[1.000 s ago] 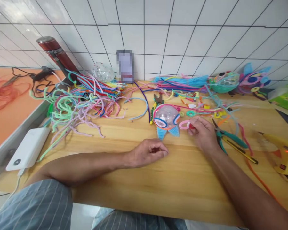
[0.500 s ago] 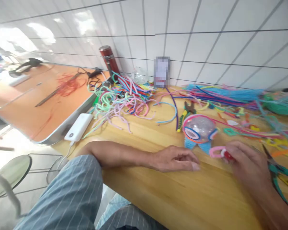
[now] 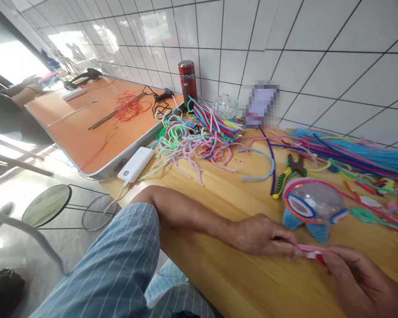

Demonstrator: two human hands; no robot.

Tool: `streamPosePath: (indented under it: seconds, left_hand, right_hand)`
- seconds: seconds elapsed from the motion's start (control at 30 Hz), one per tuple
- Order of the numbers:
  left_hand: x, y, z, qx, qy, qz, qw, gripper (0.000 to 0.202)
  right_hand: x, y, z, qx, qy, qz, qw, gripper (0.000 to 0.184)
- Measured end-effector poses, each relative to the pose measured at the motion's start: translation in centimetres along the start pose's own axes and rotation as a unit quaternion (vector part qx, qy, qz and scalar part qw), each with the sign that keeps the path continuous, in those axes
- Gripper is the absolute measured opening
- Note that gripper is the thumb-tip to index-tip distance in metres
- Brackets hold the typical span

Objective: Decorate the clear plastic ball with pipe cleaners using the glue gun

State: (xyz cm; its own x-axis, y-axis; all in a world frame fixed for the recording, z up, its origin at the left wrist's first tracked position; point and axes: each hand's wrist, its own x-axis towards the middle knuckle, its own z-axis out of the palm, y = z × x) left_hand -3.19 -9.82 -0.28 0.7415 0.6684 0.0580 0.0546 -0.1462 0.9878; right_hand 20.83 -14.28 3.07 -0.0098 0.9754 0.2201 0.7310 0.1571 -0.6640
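My left hand (image 3: pixel 263 235) pinches one end of a pink pipe-cleaner piece (image 3: pixel 313 248) just above the wooden table (image 3: pixel 252 282). My right hand (image 3: pixel 365 278) grips the other end, where white and red bits show at the fingertips. Right behind the hands sits a clear plastic ball (image 3: pixel 325 198) trimmed with pink and orange pipe cleaner. Oval eye-like rings (image 3: pixel 301 209) are on its front, and blue fuzzy legs (image 3: pixel 318 232) stand under it. Pliers with yellow-green handles (image 3: pixel 281 182) lie to its left.
Loose pipe cleaners (image 3: pixel 199 141) are heaped at the back, with a blue bundle (image 3: pixel 361 150) along the wall. A red thermos (image 3: pixel 187 81), a clear ball (image 3: pixel 225 106) and a phone (image 3: pixel 260 106) stand there. A white power bank (image 3: pixel 135 164) lies near the orange table (image 3: pixel 79 137).
My left hand has gone from resting loosely to pinching the pink pipe-cleaner piece. My right hand has brought it nearer. The view has swung left, and the teal-handled tool has left the frame.
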Motion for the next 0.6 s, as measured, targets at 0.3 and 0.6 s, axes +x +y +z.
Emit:
streamPosePath:
  seconds: [0.3, 0.6]
  left_hand:
    - [-0.3, 2.2, -0.7, 0.166, 0.002, 0.118, 0.979, 0.026]
    - [0.1, 7.1, -4.9, 0.092, 0.146, 0.145, 0.974, 0.038]
  right_hand:
    - [0.3, -0.7, 0.1, 0.137, -0.037, 0.017, 0.990, 0.037]
    - [0.5, 1.4, 0.7, 0.108, -0.065, -0.059, 0.990, 0.020]
